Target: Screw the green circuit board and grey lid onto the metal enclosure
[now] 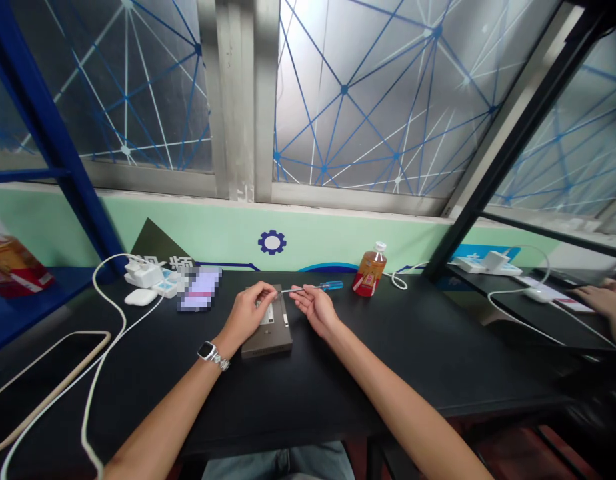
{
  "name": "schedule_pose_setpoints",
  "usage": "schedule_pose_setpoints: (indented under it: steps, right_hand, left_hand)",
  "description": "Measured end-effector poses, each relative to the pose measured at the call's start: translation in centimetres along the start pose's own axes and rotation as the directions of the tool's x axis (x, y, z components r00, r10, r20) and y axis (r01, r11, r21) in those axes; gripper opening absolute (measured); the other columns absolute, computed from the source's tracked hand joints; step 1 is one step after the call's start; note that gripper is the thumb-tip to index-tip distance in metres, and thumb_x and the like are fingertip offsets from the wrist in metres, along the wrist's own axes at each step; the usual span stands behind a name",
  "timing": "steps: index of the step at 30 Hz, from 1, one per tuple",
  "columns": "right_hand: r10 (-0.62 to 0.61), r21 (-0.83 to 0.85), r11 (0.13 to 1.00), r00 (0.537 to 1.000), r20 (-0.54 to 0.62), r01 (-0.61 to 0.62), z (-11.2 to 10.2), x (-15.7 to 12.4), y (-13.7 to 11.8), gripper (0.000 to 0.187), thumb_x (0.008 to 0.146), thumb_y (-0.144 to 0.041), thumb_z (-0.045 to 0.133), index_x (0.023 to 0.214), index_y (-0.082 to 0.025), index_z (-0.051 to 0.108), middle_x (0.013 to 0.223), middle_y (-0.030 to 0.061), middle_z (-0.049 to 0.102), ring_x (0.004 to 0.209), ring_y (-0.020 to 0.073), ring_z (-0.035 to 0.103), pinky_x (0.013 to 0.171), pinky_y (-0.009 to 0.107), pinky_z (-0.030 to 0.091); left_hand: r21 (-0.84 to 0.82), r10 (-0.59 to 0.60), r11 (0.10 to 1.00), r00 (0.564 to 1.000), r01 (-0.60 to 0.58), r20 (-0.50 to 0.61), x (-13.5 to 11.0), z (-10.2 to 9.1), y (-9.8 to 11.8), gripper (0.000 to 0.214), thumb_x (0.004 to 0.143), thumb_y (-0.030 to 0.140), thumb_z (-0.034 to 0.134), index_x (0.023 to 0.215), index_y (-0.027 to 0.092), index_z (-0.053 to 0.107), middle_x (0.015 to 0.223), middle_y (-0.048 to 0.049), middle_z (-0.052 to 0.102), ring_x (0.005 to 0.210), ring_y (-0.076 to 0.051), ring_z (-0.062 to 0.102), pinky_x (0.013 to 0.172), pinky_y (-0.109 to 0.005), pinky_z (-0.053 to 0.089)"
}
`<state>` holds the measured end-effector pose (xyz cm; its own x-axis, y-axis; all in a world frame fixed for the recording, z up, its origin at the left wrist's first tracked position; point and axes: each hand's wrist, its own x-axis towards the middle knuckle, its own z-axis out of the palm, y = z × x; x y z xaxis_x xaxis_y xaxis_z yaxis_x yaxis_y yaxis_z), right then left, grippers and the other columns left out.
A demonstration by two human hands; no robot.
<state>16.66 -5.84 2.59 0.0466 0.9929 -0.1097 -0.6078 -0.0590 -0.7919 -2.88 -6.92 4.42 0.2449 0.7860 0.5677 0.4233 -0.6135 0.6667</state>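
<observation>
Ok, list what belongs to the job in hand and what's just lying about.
Apparently in use:
blue-handled screwdriver, in the right hand
brown box, below the left hand

Just lying about:
drink bottle
white case
power strip
blurred flat item

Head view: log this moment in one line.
right hand: holding screwdriver by shaft; left hand: at its tip; box: flat on table; bottle: upright

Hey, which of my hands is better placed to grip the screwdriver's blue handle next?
Probably your right hand: it is close to the screwdriver's blue handle, while your left hand is near the shaft's opposite end, by the box.
</observation>
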Motion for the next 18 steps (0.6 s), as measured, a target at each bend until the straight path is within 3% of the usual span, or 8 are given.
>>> schedule_pose_setpoints:
  steps: [3,6,10,14,18]
  right_hand:
    - [-0.014,0.019,1.000,0.999,-0.047,0.015,0.0,0.1,-0.1,0.009,0.089,-0.014,0.056,0.082,-0.018,0.053,0.094,0.0119,0.078,0.077,0.0183,0.077,0.061,0.024,0.058]
    - [-0.044,-0.006,0.999,0.996,-0.079,0.044,-0.1,0.2,-0.3,0.010,0.088,-0.013,0.057,0.081,-0.019,0.051,0.091,0.0106,0.078,0.073,0.0183,0.076,0.059,0.024,0.057]
    - [-0.048,-0.040,0.998,0.997,-0.062,0.046,-0.1,0.1,-0.4,0.011,0.088,-0.014,0.056,0.084,-0.020,0.049,0.087,0.0109,0.078,0.070,0.0176,0.076,0.057,0.022,0.056]
    - [-0.055,-0.094,0.994,0.998,-0.011,0.054,0.0,-0.2,-0.3,0.010,0.089,-0.015,0.057,0.086,-0.019,0.048,0.086,0.0118,0.078,0.068,0.0174,0.076,0.055,0.021,0.056]
    - [-0.022,-0.189,0.981,0.997,0.069,0.035,0.1,-0.3,-0.5,0.014,0.087,-0.018,0.062,0.088,-0.020,0.048,0.081,0.0110,0.077,0.064,0.0185,0.075,0.052,0.022,0.057]
  left_hand:
    - [0.073,0.015,0.997,0.999,-0.013,-0.028,0.4,-1.3,-0.4,0.026,0.098,0.040,0.048,0.092,0.020,0.064,0.091,-0.0056,0.072,0.082,-0.019,0.065,0.078,-0.028,0.048]
    - [0.198,-0.016,0.980,0.999,0.022,-0.030,0.8,-3.7,-2.6,0.021,0.096,0.035,0.049,0.093,0.020,0.065,0.091,-0.0061,0.072,0.082,-0.020,0.065,0.077,-0.029,0.048]
    - [0.436,-0.224,0.882,0.973,0.181,0.049,0.7,-6.6,-6.5,0.010,0.084,0.021,0.056,0.080,0.020,0.065,0.076,-0.0057,0.070,0.074,-0.022,0.065,0.070,-0.030,0.044]
    - [0.527,-0.370,0.801,0.927,0.284,0.065,0.2,-7.5,-8.6,0.013,0.078,0.015,0.056,0.072,0.020,0.067,0.072,-0.0070,0.070,0.072,-0.022,0.066,0.066,-0.029,0.042]
    - [0.550,-0.409,0.770,0.912,0.322,0.038,-0.2,-7.5,-8.6,0.016,0.074,0.013,0.058,0.069,0.021,0.071,0.075,-0.0088,0.073,0.074,-0.023,0.067,0.066,-0.028,0.043]
